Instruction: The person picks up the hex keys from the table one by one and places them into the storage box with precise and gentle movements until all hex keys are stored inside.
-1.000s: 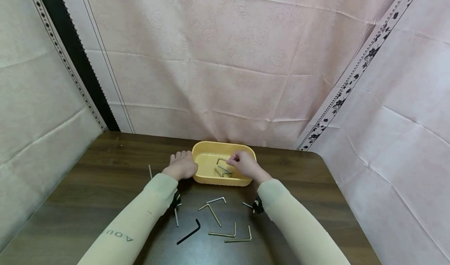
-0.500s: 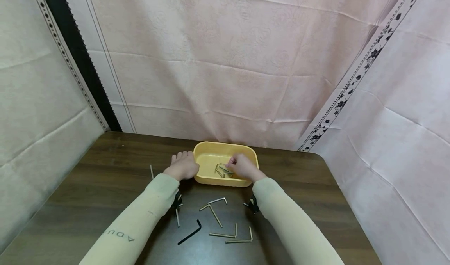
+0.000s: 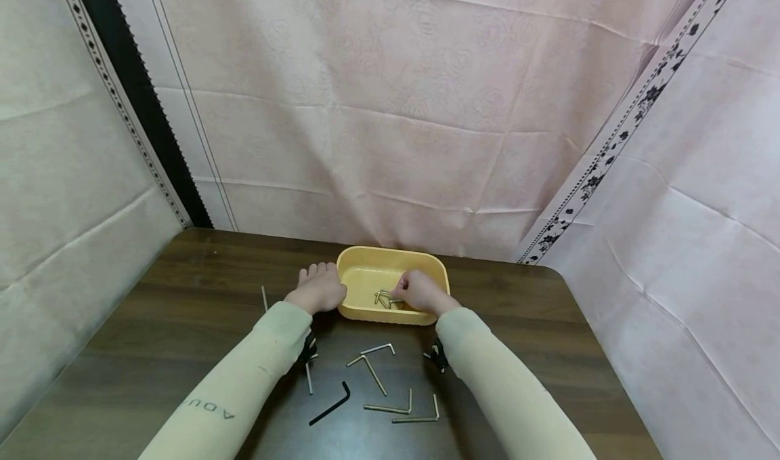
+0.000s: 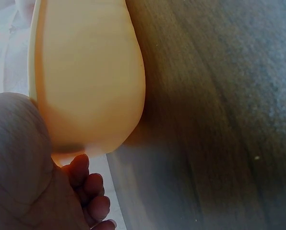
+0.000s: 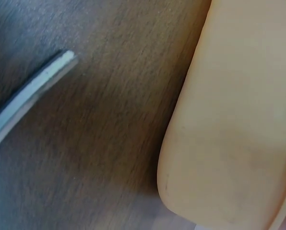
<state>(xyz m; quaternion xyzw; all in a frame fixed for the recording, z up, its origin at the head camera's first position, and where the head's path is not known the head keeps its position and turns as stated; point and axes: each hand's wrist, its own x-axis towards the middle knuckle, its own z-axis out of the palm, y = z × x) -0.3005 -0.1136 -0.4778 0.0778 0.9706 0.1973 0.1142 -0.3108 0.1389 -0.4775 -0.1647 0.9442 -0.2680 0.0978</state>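
Observation:
A yellow plastic tray [image 3: 363, 270] stands near the table's far edge with several hex keys [image 3: 382, 300] in its front middle. My left hand [image 3: 318, 289] holds the tray's left end, thumb at the rim; in the left wrist view its curled fingers [image 4: 96, 207] show by the tray's end. Inside the tray, my right hand [image 3: 422, 290] pinches a brassy hex key [image 3: 384, 292] low over the others; the hand covers part of it. The right wrist camera sees the tray's outer wall [image 5: 224, 120], not the fingers.
In front of the tray lie several loose hex keys: a black one [image 3: 330, 406], a silver one [image 3: 378, 348] and brassy ones [image 3: 416, 419]. Another silver key [image 3: 309, 379] lies beside the left sleeve, one [image 3: 265, 297] farther left. A cloth [image 3: 390, 141] hangs behind the table.
My right hand has lowered the brassy hex key onto the others in the tray and shifted slightly. The left hand stays on the tray's end.

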